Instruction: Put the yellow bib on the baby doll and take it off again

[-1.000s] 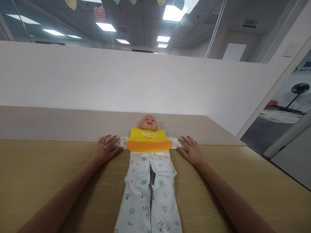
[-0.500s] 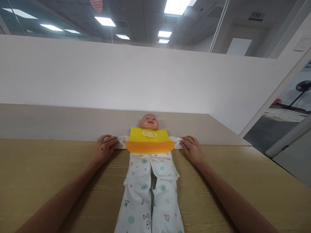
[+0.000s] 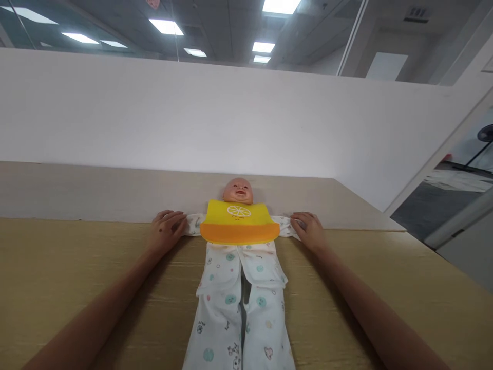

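A baby doll (image 3: 238,191) lies on its back with its head toward the wall. It wears a yellow bib (image 3: 239,215) with an orange pocket and a white citrus-slice print. Below the bib, white patterned baby clothes (image 3: 227,300) spread down the table, with a dark gap between the legs. My left hand (image 3: 166,229) is closed around the end of the left sleeve (image 3: 193,224). On the other side, my right hand (image 3: 309,230) has its curled fingers on the end of the right sleeve (image 3: 285,226). Both sleeves stretch out sideways, their cuffs covered by my fingers.
The wooden-looking tabletop (image 3: 96,267) meets a pale grey strip (image 3: 84,190) at the back. Behind that stands a white partition wall (image 3: 173,113) with glass above. At the right, a doorway (image 3: 447,190) opens beyond the table's edge.
My hands have shifted slightly outward on the sleeve ends, and the right sleeve looks drawn a little farther out. The view has moved slightly. The doll and bib lie as before.
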Demonstrator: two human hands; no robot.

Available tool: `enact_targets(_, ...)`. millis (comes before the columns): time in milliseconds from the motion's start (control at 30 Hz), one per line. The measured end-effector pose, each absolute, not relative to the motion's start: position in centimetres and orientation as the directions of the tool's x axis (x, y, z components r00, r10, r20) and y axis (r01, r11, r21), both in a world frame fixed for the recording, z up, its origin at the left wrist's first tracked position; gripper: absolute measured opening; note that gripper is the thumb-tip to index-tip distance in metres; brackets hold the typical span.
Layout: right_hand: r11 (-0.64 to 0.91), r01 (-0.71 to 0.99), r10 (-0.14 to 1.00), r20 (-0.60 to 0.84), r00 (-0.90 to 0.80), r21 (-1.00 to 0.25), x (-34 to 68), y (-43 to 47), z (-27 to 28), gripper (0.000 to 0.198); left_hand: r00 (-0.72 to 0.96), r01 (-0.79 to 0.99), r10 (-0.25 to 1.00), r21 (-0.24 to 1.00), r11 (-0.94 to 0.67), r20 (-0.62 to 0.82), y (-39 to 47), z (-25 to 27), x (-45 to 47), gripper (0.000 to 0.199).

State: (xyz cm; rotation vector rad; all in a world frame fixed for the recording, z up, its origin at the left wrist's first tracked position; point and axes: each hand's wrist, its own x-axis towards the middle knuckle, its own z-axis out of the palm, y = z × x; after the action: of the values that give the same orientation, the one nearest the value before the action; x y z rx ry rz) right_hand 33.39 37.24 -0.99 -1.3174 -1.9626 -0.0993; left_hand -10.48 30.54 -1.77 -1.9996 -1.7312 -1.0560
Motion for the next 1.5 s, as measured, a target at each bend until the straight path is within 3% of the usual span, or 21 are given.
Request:
enact_targets(167, 0.347, 0.849, 0.886, 0.435, -0.158, -0.398, 33.2, 37.6, 0.2, 0.030, -0.010, 0.950, 0.752, 0.240, -0.198, 0.659, 31.0, -1.9, -10.4, 0.034)
enact_targets(433, 0.360, 0.846, 0.847, 0.517, -0.120, -0.394, 32.8, 37.7, -0.1, 0.030, -0.037, 0.944, 0.706, 0.256, -0.207, 0.707, 31.4, -2.1, -10.3, 0.031)
enact_targets(767, 0.265, 0.843, 0.858, 0.514, 0.016, -0.468, 32.7, 38.2, -1.2, 0.038, -0.039, 0.980, 0.700, 0.163, -0.111, 0.713, 31.1, -2.0, -10.3, 0.028)
enact_targets(867, 0.313, 0.859, 0.801, 0.598, -0.010, -0.405, 32.7, 37.9, -1.6, 0.037, -0.011, 0.982, 0.665, 0.134, -0.134, 0.747, 31.2, -2.0, -10.3, 0.025)
enact_targets(1000, 0.446, 0.870, 0.634, 0.760, -0.140, -0.212, 32.7, 36.2, -1.7, 0.028, 0.105, 0.966, 0.568, 0.052, -0.253, 0.817, 30.7, -1.6, -10.2, 0.017)
enact_targets(1100, 0.516, 0.850, 0.582, 0.772, -0.254, -0.110, 32.1, 34.1, -1.6, 0.023, 0.176, 0.962, 0.531, -0.031, -0.270, 0.829, 29.4, -1.4, -9.5, 0.015)
enact_targets(1200, 0.580, 0.807, 0.642, 0.672, -0.370, -0.109, 30.8, 31.9, -1.6, 0.024, 0.232, 0.952, 0.603, -0.052, -0.301, 0.763, 27.8, -1.4, -8.3, 0.015)
enact_targets(1333, 0.551, 0.826, 0.791, 0.390, -0.471, -0.119, 29.2, 30.6, -1.3, 0.028, 0.282, 0.937, 0.812, 0.032, -0.347, 0.511, 26.5, -1.3, -6.6, 0.024)
enact_targets(1400, 0.451, 0.886, 0.867, 0.290, -0.405, -0.112, 28.9, 30.8, -1.1, 0.028, 0.199, 0.967, 0.898, 0.068, -0.244, 0.393, 26.4, -1.0, -6.0, 0.029)
enact_targets(1500, 0.288, 0.949, 0.936, 0.249, -0.250, -0.127, 29.1, 31.5, -0.9, 0.028, 0.013, 0.998, 0.956, 0.052, -0.030, 0.294, 26.6, -0.5, -5.8, 0.030)
